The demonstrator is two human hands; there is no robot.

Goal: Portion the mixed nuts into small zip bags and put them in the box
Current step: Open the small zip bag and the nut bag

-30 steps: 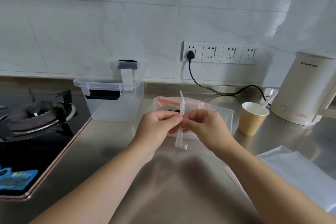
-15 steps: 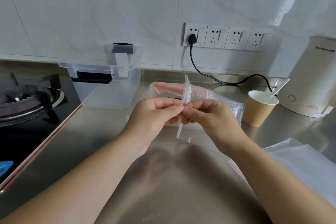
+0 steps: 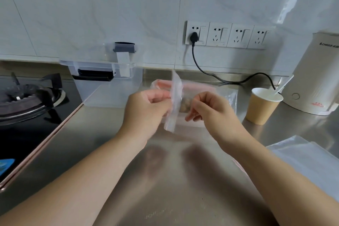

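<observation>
Opening small zip bag (image 3: pixel 174 102): your left hand (image 3: pixel 148 110) and right hand (image 3: pixel 207 110) each pinch its mouth; next, spread it for nuts.

We see a gas burner (image 3: pixel 27 97) set in a black glass hob (image 3: pixel 23 134) at the left of the steel counter (image 3: pixel 165 180). On the tiled wall (image 3: pixel 91 14) a row of sockets (image 3: pixel 225 35) carries one black plug (image 3: pixel 194 37), whose cord (image 3: pixel 229 80) runs along the counter's back edge. At the right a paper cup (image 3: pixel 262 106) with a white spoon (image 3: pixel 283 86) stands just beside a cream kettle (image 3: pixel 315 73).
</observation>
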